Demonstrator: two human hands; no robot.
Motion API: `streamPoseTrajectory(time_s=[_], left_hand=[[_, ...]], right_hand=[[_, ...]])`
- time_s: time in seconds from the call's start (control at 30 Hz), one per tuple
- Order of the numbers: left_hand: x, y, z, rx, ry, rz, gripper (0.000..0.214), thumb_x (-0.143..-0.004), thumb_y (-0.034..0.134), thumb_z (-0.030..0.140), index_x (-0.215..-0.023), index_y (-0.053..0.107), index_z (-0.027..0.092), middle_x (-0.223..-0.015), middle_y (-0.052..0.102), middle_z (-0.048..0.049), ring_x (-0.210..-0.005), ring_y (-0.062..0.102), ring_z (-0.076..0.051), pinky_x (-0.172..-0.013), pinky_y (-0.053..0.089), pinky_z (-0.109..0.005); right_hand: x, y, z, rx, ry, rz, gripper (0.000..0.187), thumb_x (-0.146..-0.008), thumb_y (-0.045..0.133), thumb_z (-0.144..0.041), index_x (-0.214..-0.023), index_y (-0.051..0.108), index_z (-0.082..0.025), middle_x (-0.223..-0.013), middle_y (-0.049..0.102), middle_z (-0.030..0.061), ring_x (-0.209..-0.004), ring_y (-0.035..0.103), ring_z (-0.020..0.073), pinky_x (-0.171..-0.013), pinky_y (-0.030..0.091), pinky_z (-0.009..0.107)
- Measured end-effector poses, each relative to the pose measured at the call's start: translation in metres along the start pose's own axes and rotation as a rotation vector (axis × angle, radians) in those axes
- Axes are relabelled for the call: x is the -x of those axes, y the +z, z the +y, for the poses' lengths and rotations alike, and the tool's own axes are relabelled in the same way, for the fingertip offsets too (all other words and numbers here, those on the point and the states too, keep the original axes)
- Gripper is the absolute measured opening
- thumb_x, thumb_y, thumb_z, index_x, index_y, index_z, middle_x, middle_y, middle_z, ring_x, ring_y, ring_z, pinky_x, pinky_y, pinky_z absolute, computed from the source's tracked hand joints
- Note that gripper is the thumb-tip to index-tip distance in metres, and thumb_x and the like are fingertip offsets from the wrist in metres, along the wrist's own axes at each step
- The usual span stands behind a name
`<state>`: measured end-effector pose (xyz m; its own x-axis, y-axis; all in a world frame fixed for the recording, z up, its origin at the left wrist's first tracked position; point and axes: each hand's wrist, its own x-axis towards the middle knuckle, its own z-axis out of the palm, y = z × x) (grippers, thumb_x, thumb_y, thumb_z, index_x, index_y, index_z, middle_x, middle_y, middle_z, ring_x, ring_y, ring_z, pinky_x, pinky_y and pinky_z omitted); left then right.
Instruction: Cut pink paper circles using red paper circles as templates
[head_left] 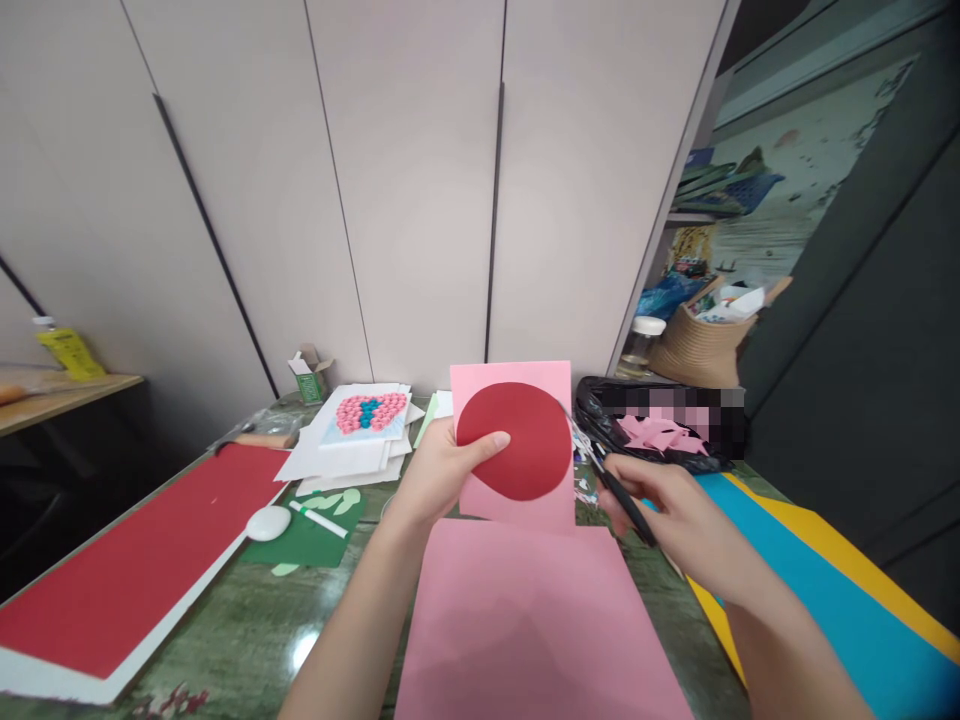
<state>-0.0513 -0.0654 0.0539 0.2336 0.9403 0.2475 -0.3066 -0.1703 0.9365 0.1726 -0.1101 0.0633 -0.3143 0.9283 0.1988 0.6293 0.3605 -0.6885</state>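
Note:
My left hand (450,462) grips a pink sheet of paper (555,510) with a red paper circle (517,455) lying against its face. The thumb presses on the circle's left side. Fingers of my right hand (652,500) are wrapped round a pair of scissors (626,505) with black handles. Its blades reach up to the right edge of the pink sheet, by the circle's upper right. How far apart the blades are I cannot make out. Below both hands a larger pink sheet (532,620) lies on the table.
Left are a red sheet (165,550), a white oval object (268,523), a green sheet (300,545) with a marker (319,519), and papers under a pink-and-blue artwork (367,412). Right, a black bag (600,400) holds pink scraps; blue (817,580) and yellow sheets (847,545) lie nearer.

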Motion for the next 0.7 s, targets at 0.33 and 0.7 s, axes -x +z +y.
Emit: streamPoseTrajectory(time_s=[0.33, 0.7], left_hand=[[0.0007, -0.0025, -0.0019, 0.003, 0.002, 0.006, 0.022, -0.068, 0.068, 0.027, -0.085, 0.068, 0.013, -0.091, 0.07, -0.0099, -0.087, 0.063, -0.025, -0.076, 0.05, -0.034], [-0.0018, -0.0008, -0.0029, -0.009, 0.005, 0.027, 0.026, -0.066, 0.069, 0.029, -0.086, 0.068, 0.013, -0.091, 0.07, -0.0102, -0.088, 0.063, -0.026, -0.077, 0.049, -0.036]], right_hand=[[-0.0013, 0.0009, 0.0013, -0.003, -0.021, -0.005, 0.028, -0.086, 0.04, -0.028, -0.06, 0.041, -0.019, -0.056, 0.051, -0.0016, -0.054, 0.041, 0.0105, -0.05, 0.032, 0.022], [-0.0036, 0.0001, 0.0045, 0.0, -0.007, -0.004, 0.027, -0.085, 0.04, -0.026, -0.059, 0.042, -0.019, -0.055, 0.051, -0.0019, -0.053, 0.041, 0.011, -0.05, 0.031, 0.022]])
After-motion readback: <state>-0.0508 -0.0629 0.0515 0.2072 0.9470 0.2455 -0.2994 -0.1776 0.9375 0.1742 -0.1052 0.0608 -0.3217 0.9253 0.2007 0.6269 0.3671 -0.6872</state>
